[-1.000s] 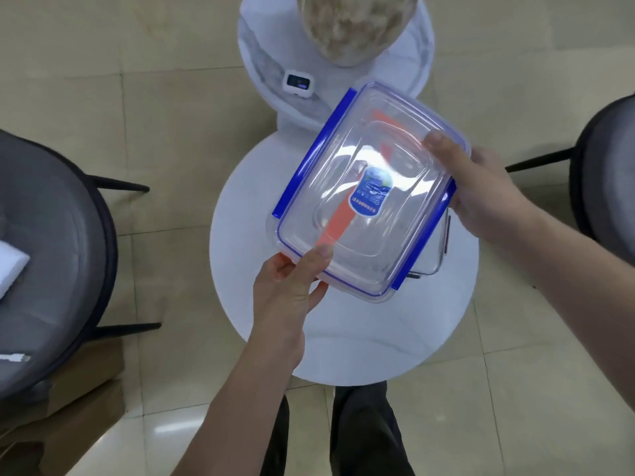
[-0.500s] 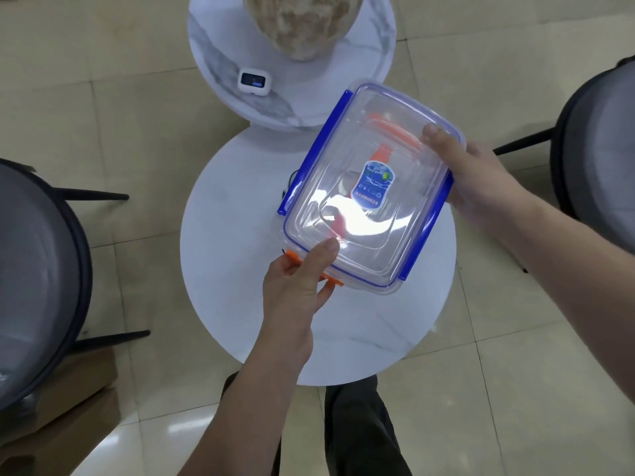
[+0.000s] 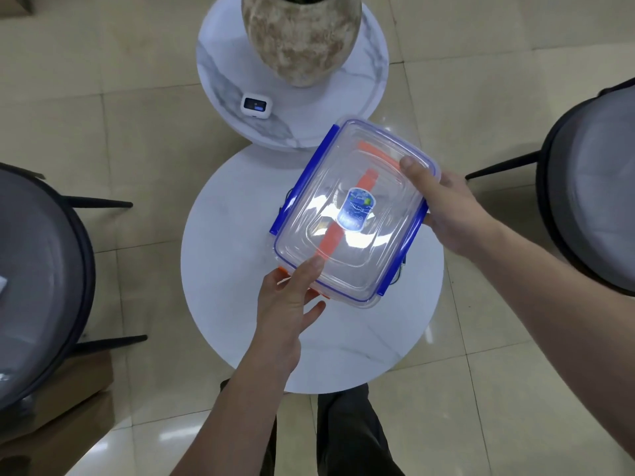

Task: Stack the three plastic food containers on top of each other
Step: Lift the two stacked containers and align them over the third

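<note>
A clear plastic food container with blue clips sits over the round white table, held at both ends. My left hand grips its near corner, thumb on the lid. My right hand grips its far right edge, thumb on the lid. Through the clear lid I see orange clips of a container with orange clips underneath; an orange tab pokes out by my left thumb. Dark edges of a third container show below at the right, mostly hidden.
A smaller marble side table stands behind, bearing a large stone vase and a small white device. Dark round chairs flank the table at left and right. My legs are below the table's near edge.
Both hands have lowered the blue-clipped container onto the orange-clipped one beneath. The camera view has shifted, so the tables sit lower and more central.
</note>
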